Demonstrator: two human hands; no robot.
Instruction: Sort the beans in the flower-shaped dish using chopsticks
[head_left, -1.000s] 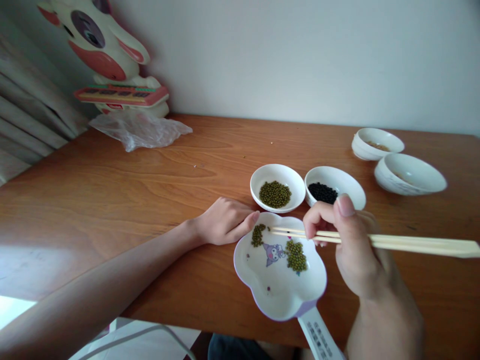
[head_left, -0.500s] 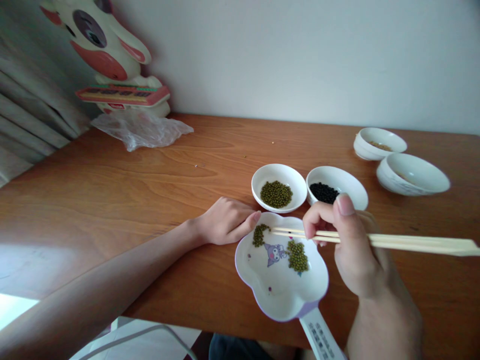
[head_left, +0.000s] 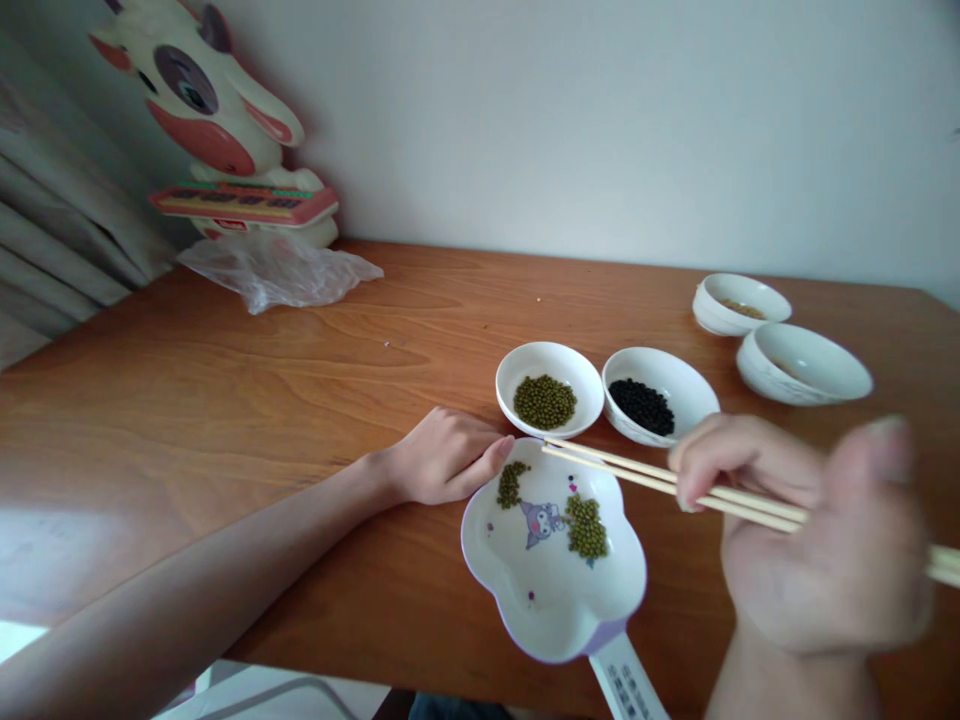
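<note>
A pair of wooden chopsticks (head_left: 622,470) sits in my right hand (head_left: 817,520), which is closed and somewhat blurred. Their tips are over the far rim of a white flower-shaped dish (head_left: 540,615) with a purple edge and a handle. I cannot make out a bean between the tips. Two small heaps of green mung beans (head_left: 587,527) lie in the dish, beside a printed cartoon figure. My left hand (head_left: 450,455) is closed at the dish's left edge, thumb on the rim, other fingers partly hidden. Just beyond stands a white bowl (head_left: 512,390) of mung beans.
Right of the mung-bean bowl, a white bowl (head_left: 694,385) holds black beans (head_left: 641,405). Two more white bowls (head_left: 806,365) stand farther back right. At the back left are a crumpled plastic bag (head_left: 281,275) and a cow-shaped toy keyboard (head_left: 247,205). A wall borders the table.
My right hand has moved right, and the chopstick tips have risen from the left bean heap to the dish's far rim. My left hand keeps its place. The view has shifted slightly.
</note>
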